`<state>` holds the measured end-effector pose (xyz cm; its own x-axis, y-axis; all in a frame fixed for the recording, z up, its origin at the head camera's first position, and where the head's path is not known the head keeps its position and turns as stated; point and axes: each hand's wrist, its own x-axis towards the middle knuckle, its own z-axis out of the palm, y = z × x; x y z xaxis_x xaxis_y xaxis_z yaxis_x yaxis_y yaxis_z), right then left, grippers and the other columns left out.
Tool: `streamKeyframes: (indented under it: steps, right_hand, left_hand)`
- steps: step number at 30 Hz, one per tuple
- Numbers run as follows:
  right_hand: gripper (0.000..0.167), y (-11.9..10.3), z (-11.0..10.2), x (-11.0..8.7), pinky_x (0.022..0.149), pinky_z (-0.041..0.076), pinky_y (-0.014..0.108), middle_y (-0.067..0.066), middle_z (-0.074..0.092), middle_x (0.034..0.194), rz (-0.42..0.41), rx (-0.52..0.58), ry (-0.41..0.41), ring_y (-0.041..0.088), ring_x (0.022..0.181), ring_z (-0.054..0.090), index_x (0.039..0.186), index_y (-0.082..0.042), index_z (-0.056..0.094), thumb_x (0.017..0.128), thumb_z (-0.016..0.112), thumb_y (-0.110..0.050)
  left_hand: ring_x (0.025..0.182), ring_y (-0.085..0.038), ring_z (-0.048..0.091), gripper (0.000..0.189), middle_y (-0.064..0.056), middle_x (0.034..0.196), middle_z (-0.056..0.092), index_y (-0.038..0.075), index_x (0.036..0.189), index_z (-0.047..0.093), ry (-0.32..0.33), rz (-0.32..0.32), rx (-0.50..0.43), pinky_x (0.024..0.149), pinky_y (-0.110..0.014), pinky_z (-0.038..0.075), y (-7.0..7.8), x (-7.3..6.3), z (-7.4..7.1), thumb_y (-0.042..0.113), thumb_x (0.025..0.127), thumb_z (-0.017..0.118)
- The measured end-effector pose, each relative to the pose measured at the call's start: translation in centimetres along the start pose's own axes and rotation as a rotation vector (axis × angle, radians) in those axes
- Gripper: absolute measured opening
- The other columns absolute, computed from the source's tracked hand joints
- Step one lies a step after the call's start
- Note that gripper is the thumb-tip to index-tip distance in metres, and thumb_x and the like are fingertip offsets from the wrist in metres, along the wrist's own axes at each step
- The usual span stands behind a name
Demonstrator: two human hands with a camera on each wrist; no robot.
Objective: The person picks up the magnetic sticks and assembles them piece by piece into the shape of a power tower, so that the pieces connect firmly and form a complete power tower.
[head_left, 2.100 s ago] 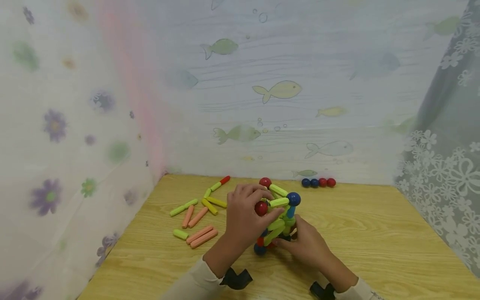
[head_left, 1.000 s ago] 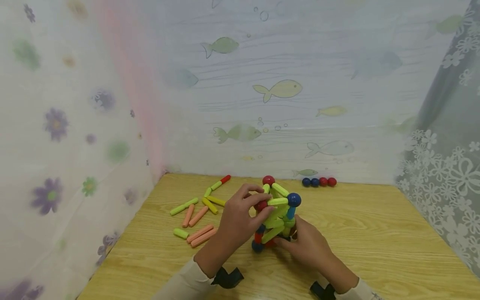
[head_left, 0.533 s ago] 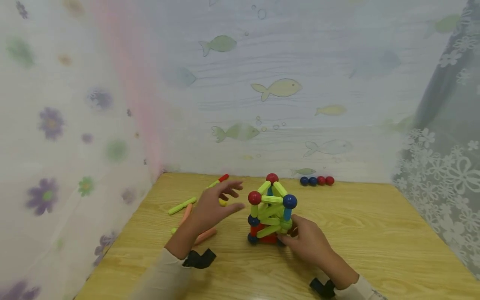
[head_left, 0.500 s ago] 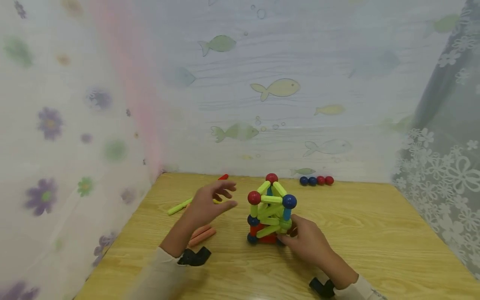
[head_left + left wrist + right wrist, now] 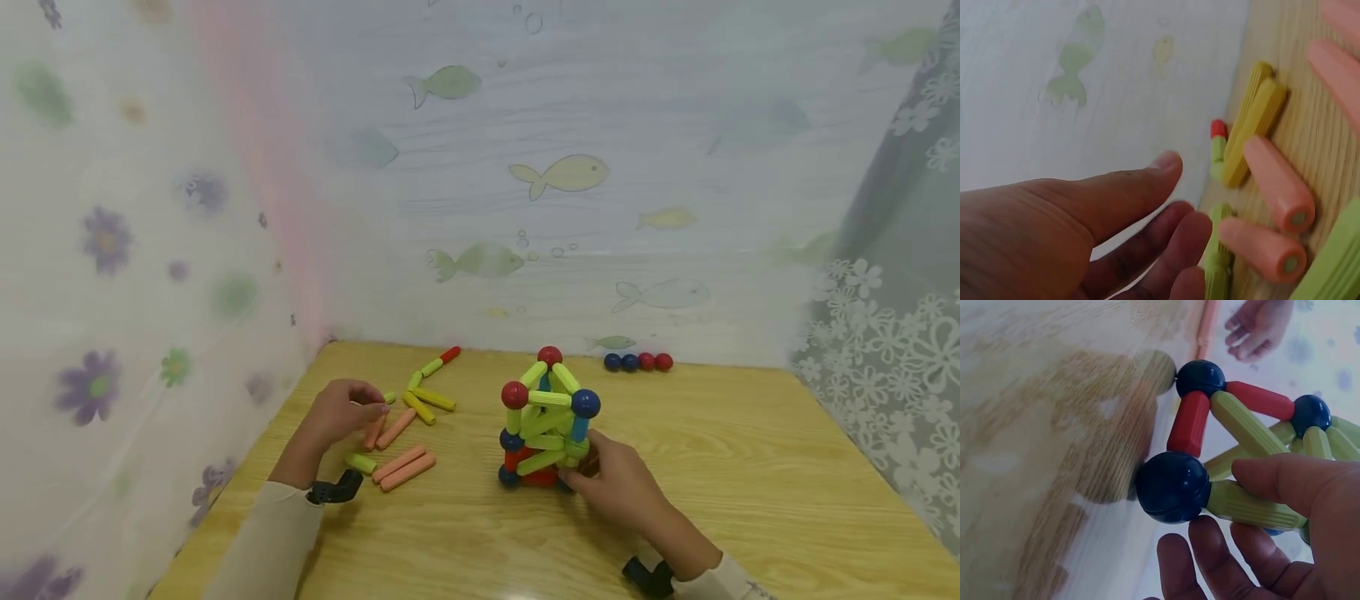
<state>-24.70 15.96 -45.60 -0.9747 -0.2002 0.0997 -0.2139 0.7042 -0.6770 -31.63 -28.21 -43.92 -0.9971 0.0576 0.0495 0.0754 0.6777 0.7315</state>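
A tower of magnetic sticks and balls (image 5: 550, 399) stands on the table, with red and blue balls at its top corners. My right hand (image 5: 618, 479) holds its lower right side. In the right wrist view, the thumb and fingers pinch a light green stick (image 5: 1254, 508) beside a dark blue ball (image 5: 1173, 487). My left hand (image 5: 341, 414) is over the loose sticks at the left, nearest a salmon stick (image 5: 374, 433) and a light green stick (image 5: 389, 397). The left wrist view shows its thumb and fingers apart, with nothing between them.
More salmon sticks (image 5: 408, 472), a short green stick (image 5: 361, 463) and two yellow sticks (image 5: 435, 399) lie on the left of the wooden table (image 5: 720, 467). A row of blue and red balls (image 5: 637, 362) sits at the back edge, before a fish-patterned curtain (image 5: 465, 192).
My left hand has let go of the tower's upper left, by the red ball, and moved left to the loose sticks. My right hand has kept its hold on the tower.
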Motion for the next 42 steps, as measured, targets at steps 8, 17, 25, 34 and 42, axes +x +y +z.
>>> streamKeyframes:
  steps: [8,17,25,34,42]
  right_hand:
    - [0.034,0.1,0.2,0.1,0.070,0.055,0.027,-0.010,0.069,0.088,-0.023,0.011,0.004,0.006,0.078,0.064,0.114,-0.017,0.068,0.087,0.085,-0.026]
    - [0.036,0.4,0.3,0.0,0.071,0.055,0.028,-0.008,0.069,0.089,0.004,0.010,-0.003,0.007,0.079,0.064,0.116,-0.017,0.068,0.087,0.085,-0.029]
    - [0.034,0.2,0.2,0.0,0.072,0.055,0.028,-0.009,0.069,0.089,0.011,0.023,-0.007,0.007,0.081,0.064,0.116,-0.018,0.068,0.087,0.085,-0.028]
    - [0.034,0.0,0.0,0.0,0.073,0.056,0.029,-0.007,0.068,0.090,0.031,0.028,-0.021,0.008,0.082,0.064,0.116,-0.018,0.068,0.088,0.084,-0.028]
    - [0.032,0.2,0.1,0.0,0.072,0.056,0.029,-0.008,0.069,0.090,0.012,0.035,-0.023,0.008,0.082,0.065,0.115,-0.019,0.068,0.089,0.083,-0.031]
  left_hand:
    - [0.093,-0.020,0.066,0.021,-0.006,0.103,0.074,0.009,0.105,0.078,-0.179,0.054,0.040,0.080,-0.036,0.055,-3.0,-0.4,-2.2,0.026,0.093,0.079]
    - [0.082,-0.021,0.068,0.024,-0.012,0.098,0.075,0.002,0.104,0.077,-0.517,0.167,-0.049,0.072,-0.031,0.058,-4.1,-0.8,-2.9,0.011,0.084,0.086]
    - [0.084,-0.011,0.068,0.022,-0.009,0.105,0.078,0.006,0.113,0.080,-0.570,0.252,0.054,0.074,-0.028,0.057,-2.2,-1.3,-3.1,0.015,0.094,0.077]
    - [0.097,-0.012,0.071,0.024,-0.004,0.112,0.072,0.013,0.125,0.071,-0.260,0.504,-0.160,0.084,-0.029,0.059,9.0,-2.7,0.5,0.023,0.104,0.065]
    - [0.090,-0.008,0.069,0.024,0.009,0.103,0.075,0.023,0.116,0.073,0.165,0.574,-0.256,0.081,-0.030,0.058,18.1,-5.0,5.9,0.036,0.096,0.076]
